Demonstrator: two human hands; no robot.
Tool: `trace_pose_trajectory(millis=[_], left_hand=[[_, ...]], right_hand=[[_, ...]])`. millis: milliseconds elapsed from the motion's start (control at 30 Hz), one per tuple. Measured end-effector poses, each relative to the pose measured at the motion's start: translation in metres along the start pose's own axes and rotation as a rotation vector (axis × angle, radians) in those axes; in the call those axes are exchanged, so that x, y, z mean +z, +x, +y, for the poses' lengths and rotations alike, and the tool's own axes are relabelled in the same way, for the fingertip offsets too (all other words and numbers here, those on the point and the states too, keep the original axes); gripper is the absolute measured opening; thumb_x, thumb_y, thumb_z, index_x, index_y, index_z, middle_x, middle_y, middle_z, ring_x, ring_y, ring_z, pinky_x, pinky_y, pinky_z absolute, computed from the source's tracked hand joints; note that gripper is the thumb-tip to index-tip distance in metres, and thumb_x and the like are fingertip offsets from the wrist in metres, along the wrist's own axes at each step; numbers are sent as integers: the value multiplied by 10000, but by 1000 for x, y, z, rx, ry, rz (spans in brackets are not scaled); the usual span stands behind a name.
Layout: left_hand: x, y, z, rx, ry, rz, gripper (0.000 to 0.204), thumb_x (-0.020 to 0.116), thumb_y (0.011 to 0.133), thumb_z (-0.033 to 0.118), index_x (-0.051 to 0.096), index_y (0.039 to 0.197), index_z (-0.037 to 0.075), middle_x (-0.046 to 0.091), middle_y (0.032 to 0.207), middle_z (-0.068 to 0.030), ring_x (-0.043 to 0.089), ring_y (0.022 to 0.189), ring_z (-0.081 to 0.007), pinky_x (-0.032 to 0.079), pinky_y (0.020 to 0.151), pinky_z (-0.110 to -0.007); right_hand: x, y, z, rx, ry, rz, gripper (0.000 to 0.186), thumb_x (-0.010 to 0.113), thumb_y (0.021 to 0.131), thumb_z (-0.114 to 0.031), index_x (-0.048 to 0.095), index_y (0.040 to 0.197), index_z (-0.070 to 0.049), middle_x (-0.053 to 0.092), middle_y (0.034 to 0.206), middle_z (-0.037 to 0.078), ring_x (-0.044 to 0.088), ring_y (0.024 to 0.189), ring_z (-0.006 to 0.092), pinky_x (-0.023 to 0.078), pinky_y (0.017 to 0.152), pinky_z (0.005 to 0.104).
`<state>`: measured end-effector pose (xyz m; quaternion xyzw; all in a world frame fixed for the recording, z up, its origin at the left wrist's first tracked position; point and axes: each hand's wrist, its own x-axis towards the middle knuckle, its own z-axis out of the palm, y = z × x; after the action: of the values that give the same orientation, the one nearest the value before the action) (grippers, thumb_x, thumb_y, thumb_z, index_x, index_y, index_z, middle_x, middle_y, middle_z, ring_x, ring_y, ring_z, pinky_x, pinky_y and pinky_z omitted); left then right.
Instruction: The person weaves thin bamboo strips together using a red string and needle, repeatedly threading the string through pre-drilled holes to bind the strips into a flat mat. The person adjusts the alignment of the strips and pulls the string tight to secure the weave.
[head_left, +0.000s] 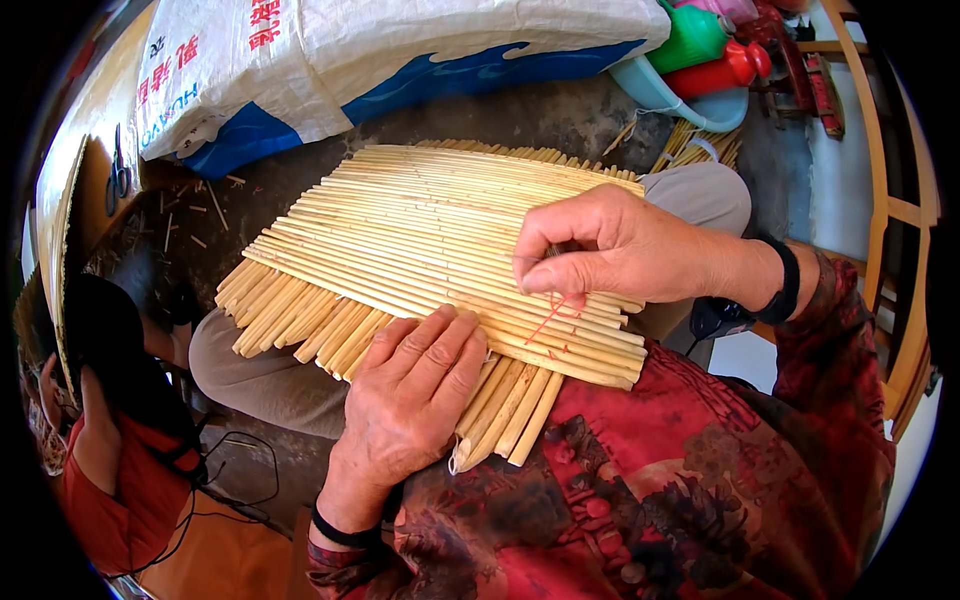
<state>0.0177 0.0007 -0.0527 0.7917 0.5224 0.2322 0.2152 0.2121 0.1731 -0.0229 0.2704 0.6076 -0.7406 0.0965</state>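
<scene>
A mat of pale yellow stalks [400,215], laid side by side, rests across my lap. Under it, a second layer of stalks [300,315] runs at an angle and sticks out along the near left side. My left hand [415,385] presses on the near edge of the mat with its fingers lying flat; its thumb is hidden. Above the mat's right part, my right hand [610,245] is closed in a pinch. Red thread [552,318] runs from its fingertips to the near right stalks, where small red bits show. Whether a needle is in the pinch cannot be made out.
Beyond the mat lies a white and blue woven sack [400,70]. Scissors [118,180] lie on a board at the left. Far right, a light blue basin [690,110] holds green and red bottles. Another person [120,480] sits at the left, near black cables [240,470].
</scene>
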Motion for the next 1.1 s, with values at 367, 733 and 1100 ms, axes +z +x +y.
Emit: trace_pose_trajectory(millis=[367,733,1100], left_hand=[[1,0,-2,10,1,-15,321,565,810,148,647,1086,6,647,1129,-118,615,1086,-270,465,927,-402],[2,2,1,-18,-13,31,276,573,796,121,668,1028,6,677,1097,-130,649,1041,-270,490,873,-392],[3,-1,0,-6,8,5,328,566,800,159,652,1093,39,653,1125,-118,633,1056,-274,475,903,-400]], right_hand=[[11,9,-5,-85,222,112,164,622,936,-154,629,957,9,568,708,5,545,667,57,466,597,225],[-9,0,-9,16,-279,55,181,589,889,-108,657,993,22,670,816,141,651,732,210,495,672,319],[-23,-26,-26,-370,-766,344,168,584,929,-107,650,1025,14,672,896,97,633,814,168,484,729,278]])
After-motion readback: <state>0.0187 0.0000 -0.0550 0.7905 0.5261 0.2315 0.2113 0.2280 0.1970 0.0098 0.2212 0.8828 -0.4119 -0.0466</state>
